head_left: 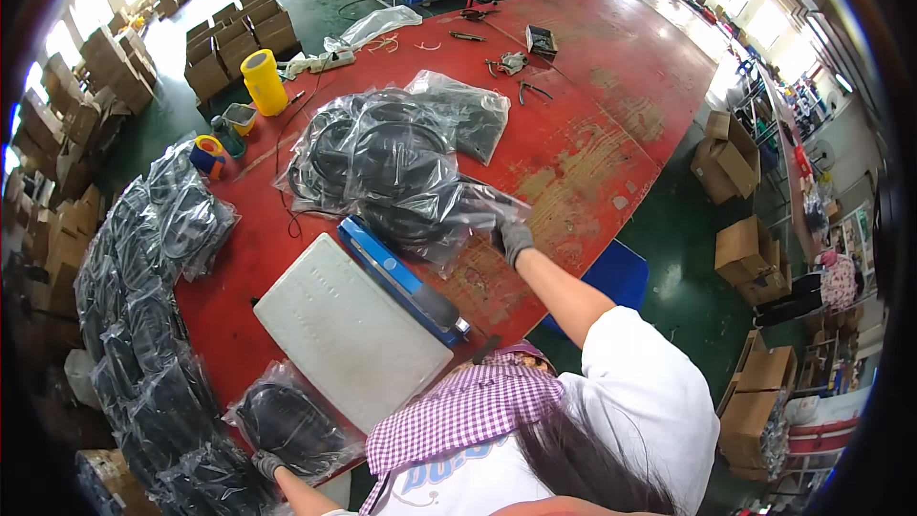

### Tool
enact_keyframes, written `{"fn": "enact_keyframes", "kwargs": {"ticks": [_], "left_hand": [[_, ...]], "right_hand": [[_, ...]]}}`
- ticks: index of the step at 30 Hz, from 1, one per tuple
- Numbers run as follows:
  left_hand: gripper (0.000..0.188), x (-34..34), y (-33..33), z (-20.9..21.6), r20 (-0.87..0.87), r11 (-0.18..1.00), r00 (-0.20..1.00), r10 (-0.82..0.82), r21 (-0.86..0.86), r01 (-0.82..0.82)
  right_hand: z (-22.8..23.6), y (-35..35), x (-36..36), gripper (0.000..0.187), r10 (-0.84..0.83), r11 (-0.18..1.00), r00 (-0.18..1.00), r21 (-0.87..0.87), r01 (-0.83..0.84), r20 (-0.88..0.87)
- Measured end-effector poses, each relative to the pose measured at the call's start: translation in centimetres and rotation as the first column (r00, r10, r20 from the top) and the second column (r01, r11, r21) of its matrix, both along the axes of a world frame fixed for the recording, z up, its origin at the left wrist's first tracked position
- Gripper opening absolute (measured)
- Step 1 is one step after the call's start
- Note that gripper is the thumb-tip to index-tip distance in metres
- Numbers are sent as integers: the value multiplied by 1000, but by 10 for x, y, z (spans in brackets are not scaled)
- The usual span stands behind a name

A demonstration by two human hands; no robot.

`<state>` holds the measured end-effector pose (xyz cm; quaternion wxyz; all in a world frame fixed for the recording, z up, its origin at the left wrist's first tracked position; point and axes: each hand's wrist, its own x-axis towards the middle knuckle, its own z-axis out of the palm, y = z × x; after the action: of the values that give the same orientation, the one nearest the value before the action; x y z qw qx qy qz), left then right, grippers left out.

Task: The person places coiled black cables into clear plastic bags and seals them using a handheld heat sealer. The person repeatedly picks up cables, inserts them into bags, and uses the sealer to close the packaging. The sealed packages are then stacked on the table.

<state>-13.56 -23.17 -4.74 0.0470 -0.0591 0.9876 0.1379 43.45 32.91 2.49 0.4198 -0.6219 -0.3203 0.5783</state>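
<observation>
My right hand [514, 237], in a grey glove, is closed on the corner of a clear plastic bag [485, 203] at the near right side of a pile of bagged black coils [392, 148]. The coils look like cables or hoses. At the lower left, my gloved left hand [267, 463] is at the edge of another clear bag [291, 420] with a black item inside, its fingers seemingly pinching the plastic. Between the hands lie a pale flat board [353, 330] and a long blue device [401, 277] that resembles a bag sealer.
A long row of bagged black coils [143, 325] lines the left side of the red table [583, 86]. Yellow tape rolls [264, 82], a tape dispenser [208, 155] and pliers [535, 92] lie further off. Cardboard boxes [239, 43] stand on the floor; a blue bin [616, 275] is at the right.
</observation>
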Motion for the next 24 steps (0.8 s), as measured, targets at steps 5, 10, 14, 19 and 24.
{"fn": "enact_keyframes", "kwargs": {"ticks": [5,10,14,19,24], "left_hand": [[38,83,128,136,-313,824,838,-447,221,522],[21,167,230,163,314,163,626,-714,944,-287],[59,261,274,193,470,391,-47,-881,669,-632],[80,296,273,207,371,325,-188,-909,350,-879],[49,232,225,125,328,220,230,-916,892,-395]], "right_hand": [[171,35,-72,30,116,872,972,448,-197,202],[320,-18,-127,31,408,718,913,616,-325,6],[367,-76,-135,29,660,623,726,680,-388,-191],[372,-124,-120,28,831,546,507,511,-664,-229],[288,-137,-90,30,879,476,459,255,-842,-128]]}}
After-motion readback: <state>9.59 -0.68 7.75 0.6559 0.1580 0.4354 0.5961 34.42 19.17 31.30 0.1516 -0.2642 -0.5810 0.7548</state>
